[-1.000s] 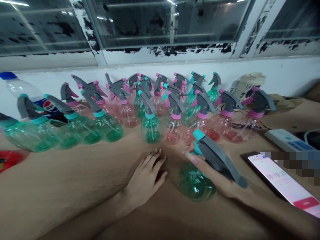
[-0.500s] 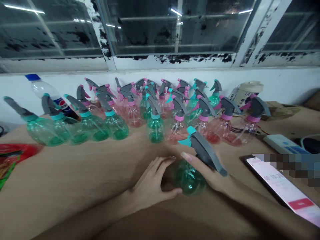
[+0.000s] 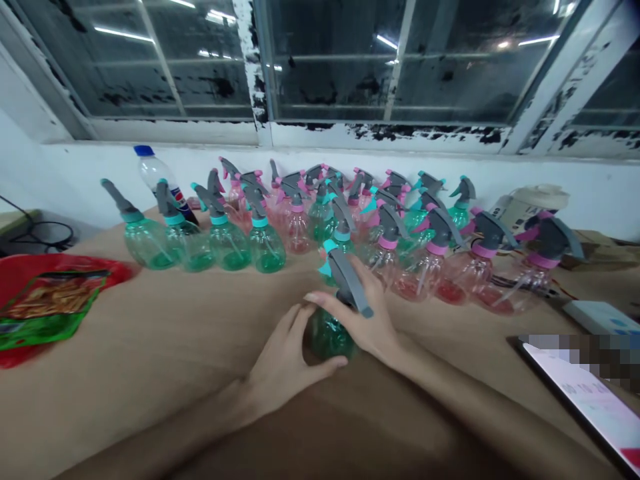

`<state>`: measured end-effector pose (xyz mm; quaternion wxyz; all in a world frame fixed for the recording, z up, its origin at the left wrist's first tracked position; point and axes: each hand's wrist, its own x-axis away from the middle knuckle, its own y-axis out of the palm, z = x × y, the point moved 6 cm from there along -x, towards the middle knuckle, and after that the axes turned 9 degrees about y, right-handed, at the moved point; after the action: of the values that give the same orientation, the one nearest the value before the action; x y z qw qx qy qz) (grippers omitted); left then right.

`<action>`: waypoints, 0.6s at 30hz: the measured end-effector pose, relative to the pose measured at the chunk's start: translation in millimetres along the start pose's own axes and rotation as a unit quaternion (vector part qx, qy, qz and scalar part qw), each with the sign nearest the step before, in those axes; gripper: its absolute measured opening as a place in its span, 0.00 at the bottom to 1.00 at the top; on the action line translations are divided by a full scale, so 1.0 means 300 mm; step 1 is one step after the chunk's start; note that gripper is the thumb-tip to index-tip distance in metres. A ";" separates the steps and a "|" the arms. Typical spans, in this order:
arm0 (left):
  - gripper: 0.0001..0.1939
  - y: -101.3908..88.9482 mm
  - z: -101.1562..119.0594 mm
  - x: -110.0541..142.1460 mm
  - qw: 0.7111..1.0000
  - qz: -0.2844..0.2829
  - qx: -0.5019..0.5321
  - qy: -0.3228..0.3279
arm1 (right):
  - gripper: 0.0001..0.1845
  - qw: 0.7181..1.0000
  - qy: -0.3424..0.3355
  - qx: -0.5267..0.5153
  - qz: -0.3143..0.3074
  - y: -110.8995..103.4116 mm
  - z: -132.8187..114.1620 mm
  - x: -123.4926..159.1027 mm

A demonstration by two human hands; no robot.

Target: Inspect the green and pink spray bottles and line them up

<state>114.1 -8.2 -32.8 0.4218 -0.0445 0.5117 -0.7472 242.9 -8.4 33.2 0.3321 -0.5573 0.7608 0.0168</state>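
A green spray bottle (image 3: 331, 337) with a grey and teal trigger head (image 3: 347, 277) stands close in front of me, its head tilted a little. My left hand (image 3: 283, 357) curves round the bottle's left side, thumb at its front near the base. From the right, my right hand (image 3: 370, 313) grips the upper body below the head, with its thumb across the front and its fingers partly hidden behind. Just beyond the hands, a row of pink spray bottles (image 3: 417, 277) runs to the right and a row of green spray bottles (image 3: 233, 243) to the left.
More spray bottles stand behind these rows by the wall. A cola bottle (image 3: 157, 175) is at the back left, a red and green snack bag (image 3: 55, 320) at the left. On the right lie a phone (image 3: 585, 393), a white box (image 3: 600, 317) and a pale tub (image 3: 535, 203).
The view has swung left. My left hand has closed in on the green spray bottle, which my right hand still holds. The bottle now appears nearer the standing rows.
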 end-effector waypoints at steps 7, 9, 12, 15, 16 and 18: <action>0.31 -0.133 -0.136 -0.014 0.996 0.068 -0.051 0.013 | 0.28 0.998 -0.001 0.034 -0.055 0.007 0.040 -0.017; 0.33 -0.154 -0.199 -0.035 0.995 0.079 -0.056 -0.005 | 0.19 0.996 0.046 0.043 -0.066 -0.001 0.099 -0.016; 0.35 -0.169 -0.278 -0.080 0.994 0.093 -0.056 -0.033 | 0.16 0.991 0.082 0.060 -0.089 0.016 0.183 -0.030; 0.37 -0.175 -0.322 -0.126 0.990 0.118 -0.058 -0.044 | 0.14 0.988 0.091 0.080 -0.100 0.045 0.243 -0.059; 0.37 -0.174 -0.330 -0.139 0.990 0.124 -0.059 -0.045 | 0.13 0.987 0.089 0.087 -0.100 0.054 0.255 -0.068; 0.36 -0.169 -0.340 -0.161 0.989 0.126 -0.064 -0.043 | 0.12 0.987 0.083 0.098 -0.099 0.067 0.268 -0.082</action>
<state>64.7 104.6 -22.8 0.5308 -0.0386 0.5413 -0.6510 268.8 51.5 -23.5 0.3205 -0.5940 0.7250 -0.1368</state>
